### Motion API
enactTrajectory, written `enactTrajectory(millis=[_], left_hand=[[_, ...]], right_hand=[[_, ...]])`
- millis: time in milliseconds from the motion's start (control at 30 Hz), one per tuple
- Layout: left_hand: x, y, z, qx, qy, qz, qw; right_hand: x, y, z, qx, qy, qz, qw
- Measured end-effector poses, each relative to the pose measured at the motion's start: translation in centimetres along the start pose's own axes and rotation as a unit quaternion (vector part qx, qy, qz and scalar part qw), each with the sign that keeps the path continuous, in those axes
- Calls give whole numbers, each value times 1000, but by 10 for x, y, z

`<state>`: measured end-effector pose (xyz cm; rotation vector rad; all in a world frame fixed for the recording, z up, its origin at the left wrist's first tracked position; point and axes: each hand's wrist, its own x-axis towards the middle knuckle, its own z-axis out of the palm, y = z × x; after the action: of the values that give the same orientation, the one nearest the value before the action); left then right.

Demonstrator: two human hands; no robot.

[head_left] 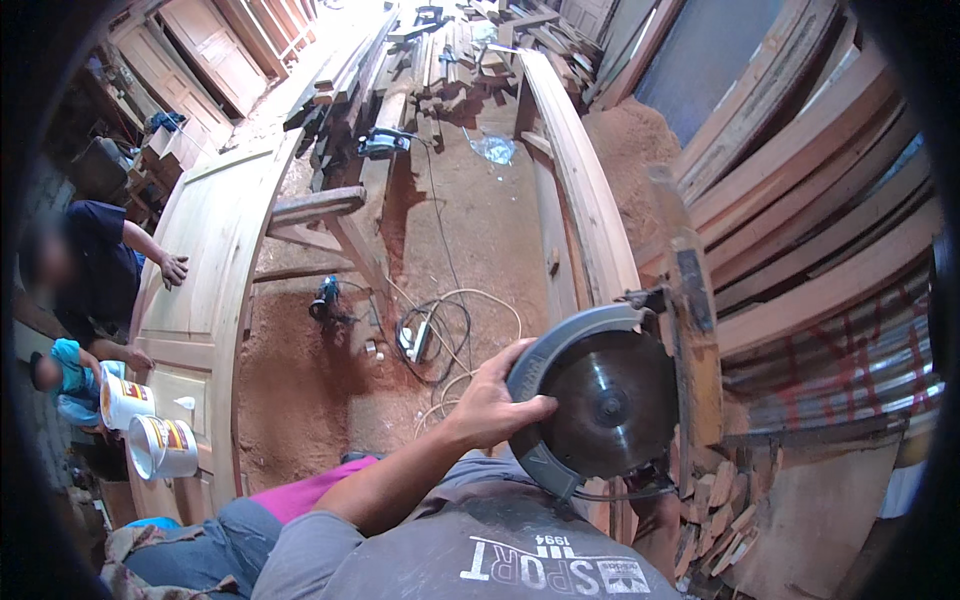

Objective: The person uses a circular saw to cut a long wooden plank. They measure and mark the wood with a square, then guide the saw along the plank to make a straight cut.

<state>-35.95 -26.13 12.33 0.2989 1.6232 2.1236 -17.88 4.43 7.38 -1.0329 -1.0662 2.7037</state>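
A circular saw (560, 345) with a grey curved guard is turned so that the flat of its round dark blade (610, 400) faces up toward me. My left hand (500, 400) is closed on the left rim of the guard, its thumb lying over the inner edge beside the blade. Along the saw's right side runs a worn, brownish-yellow plate (700, 350). What looks like part of my right forearm (657, 522) shows below the saw; the hand itself is hidden behind it. A long pale timber beam (575, 160) reaches away just beyond the saw.
A panelled wooden door (205, 250) lies at left on a wooden trestle (320, 205), carrying two white buckets (163, 447). Two people stand beyond it. Cables (455, 300) coil around a power strip (413, 342) on the sawdust floor. Curved boards (800, 200) lean at right.
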Motion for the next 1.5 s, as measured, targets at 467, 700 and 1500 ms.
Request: enactTrajectory(millis=[467, 700, 1500], left_hand=[[251, 33, -174, -20, 176, 51, 983], [438, 76, -255, -28, 217, -20, 976], [884, 178, -584, -192, 327, -21, 925]], right_hand=[[347, -35, 257, -253, -178, -6, 951], [549, -79, 377, -144, -229, 130, 954], [1021, -108, 782, -307, -303, 115, 895]])
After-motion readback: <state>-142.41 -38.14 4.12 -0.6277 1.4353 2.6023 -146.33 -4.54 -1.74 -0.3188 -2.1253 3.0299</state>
